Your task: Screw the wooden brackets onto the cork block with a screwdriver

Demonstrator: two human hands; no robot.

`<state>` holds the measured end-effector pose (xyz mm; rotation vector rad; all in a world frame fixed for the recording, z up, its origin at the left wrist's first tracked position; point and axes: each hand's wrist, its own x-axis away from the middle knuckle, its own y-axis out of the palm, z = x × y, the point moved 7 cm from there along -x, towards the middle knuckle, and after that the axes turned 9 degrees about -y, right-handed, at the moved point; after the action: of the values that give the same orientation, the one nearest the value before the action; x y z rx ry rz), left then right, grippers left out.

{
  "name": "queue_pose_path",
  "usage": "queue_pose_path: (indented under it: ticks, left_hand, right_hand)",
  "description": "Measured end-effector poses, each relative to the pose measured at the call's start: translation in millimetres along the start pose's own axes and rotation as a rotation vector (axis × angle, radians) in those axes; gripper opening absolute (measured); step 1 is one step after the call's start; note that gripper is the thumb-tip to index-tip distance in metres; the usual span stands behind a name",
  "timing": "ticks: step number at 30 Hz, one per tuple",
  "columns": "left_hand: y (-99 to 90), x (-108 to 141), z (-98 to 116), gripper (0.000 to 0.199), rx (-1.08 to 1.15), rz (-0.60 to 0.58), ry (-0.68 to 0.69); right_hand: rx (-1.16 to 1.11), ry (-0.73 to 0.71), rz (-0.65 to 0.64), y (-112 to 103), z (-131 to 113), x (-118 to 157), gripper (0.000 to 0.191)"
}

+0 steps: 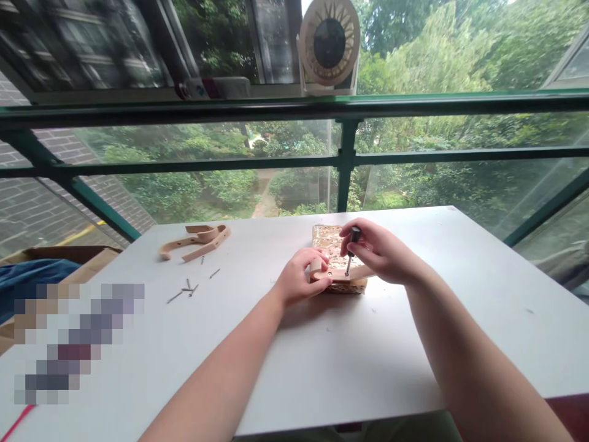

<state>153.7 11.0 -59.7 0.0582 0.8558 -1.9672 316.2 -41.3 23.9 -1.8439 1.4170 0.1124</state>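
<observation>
My right hand (381, 250) is closed around the black handle of a screwdriver (354, 236). Its shaft slants down so that the tip meets a hole or screw in a light wooden hook (339, 276). My left hand (301, 276) grips the curled end of this hook and presses it on a worn, pitted block (326, 236). The hook's other end runs under my right hand, partly hidden. Whether a screw sits under the tip is too small to tell.
Left on the white table (294, 380) lie more wooden hooks (197, 242) and several loose screws (188, 287). A blurred-out patch (83, 344) covers the near left. Beyond the far edge stands a green railing (294, 110) with a round fan (329, 43) above; a cardboard box (103, 255) is at left.
</observation>
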Motion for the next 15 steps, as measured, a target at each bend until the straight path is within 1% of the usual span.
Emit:
queue_pose_path:
  ticks: [3,6,10,15]
  left_hand:
    - [1.5,6.2,-2.1,0.024,-0.011,0.004,0.021]
    - [1.3,8.5,-0.5,0.026,-0.032,0.006,0.05]
    - [1.5,9.6,4.2,0.023,-0.07,0.026,0.068]
    - [2.6,13.2,7.3,0.019,-0.122,0.028,0.047]
  right_hand:
    - [-0.133,-0.021,0.037,3.2,5.2,6.7,0.02]
    - [-0.162,-0.029,0.091,2.8,6.1,12.5,0.019]
    - [-0.11,0.021,0.132,1.5,3.6,14.8,0.015]
    - [-0.038,0.043,0.106,9.1,-3.4,10.3,0.004]
